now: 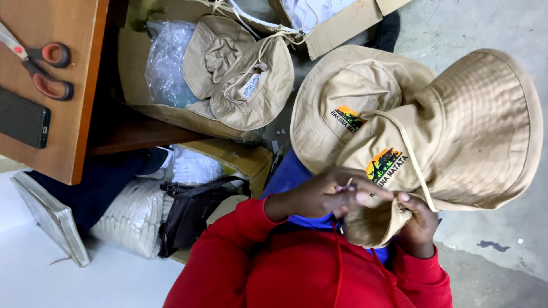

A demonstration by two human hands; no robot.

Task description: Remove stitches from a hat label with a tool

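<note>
A tan wide-brimmed hat [474,131] with an orange and green embroidered patch lies over my lap. My right hand [418,228] grips its lower edge from beneath, thumb on the fabric beside the chin cord. My left hand [325,195] is closed on the same hat near the patch and pinches a small thin pale piece between its fingertips; what that piece is I cannot tell. A second tan hat [342,97] with the same patch rests behind and partly under the first. Both my sleeves are red.
An open cardboard box [134,63] holds more tan hats [240,74] and a clear plastic bag. Red-handled scissors [45,68] and a black phone [23,120] lie on a wooden table at upper left. A black bag [188,214] and white bundles sit below it. The floor is grey concrete.
</note>
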